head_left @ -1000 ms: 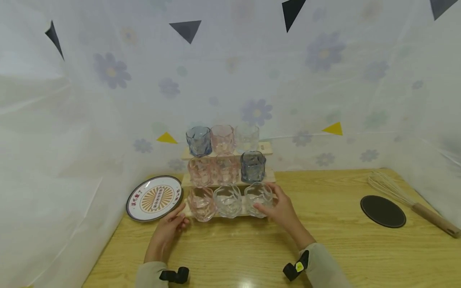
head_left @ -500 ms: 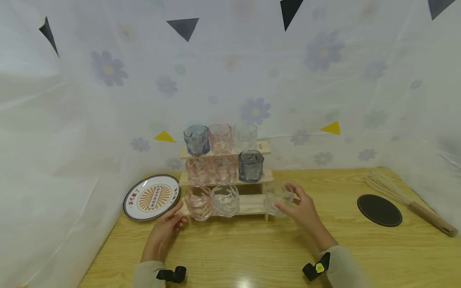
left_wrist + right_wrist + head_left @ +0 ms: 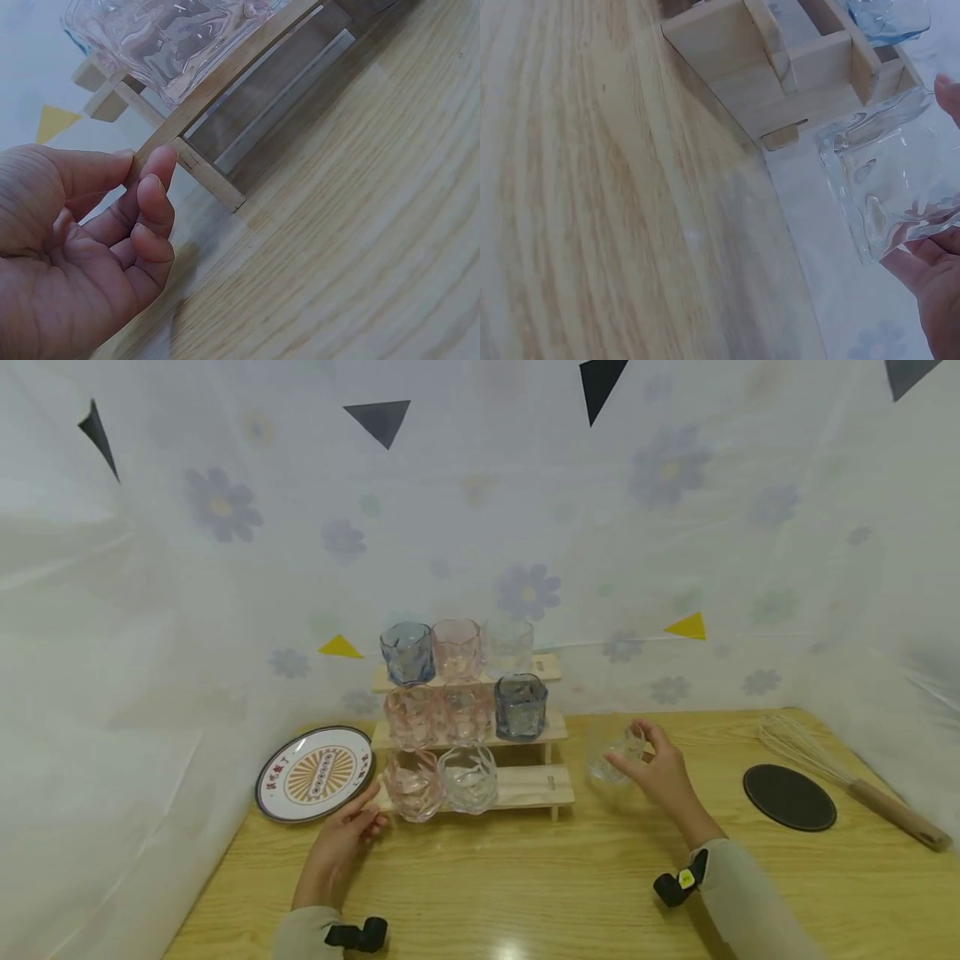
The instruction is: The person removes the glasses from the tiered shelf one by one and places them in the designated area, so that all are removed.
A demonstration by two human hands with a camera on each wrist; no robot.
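A clear, wavy-sided glass tumbler [image 3: 610, 767] is gripped between the thumb and fingers of the right hand [image 3: 666, 774], at three o'clock from a pale, three-tiered wooden rack [image 3: 528, 787] and apart from it. The rack's nine o'clock end is pinched by the left hand [image 3: 345, 839], its lower fingers curled.

On the lowest tier, a rosy, rippled glass tumbler [image 3: 415, 789] is set beside a colourless, rippled glass tumbler [image 3: 468, 783]. A smoky-blue, faceted glass tumbler [image 3: 521, 710] is stood at the middle tier's three o'clock end.

A round, white, dark-rimmed plate [image 3: 315, 774] printed with a sunburst is seen at nine o'clock; at three o'clock, a flat, black, round disc [image 3: 789, 797] and a brown-handled wire whisk [image 3: 892, 810] are laid on the wood-grained table [image 3: 480, 885].
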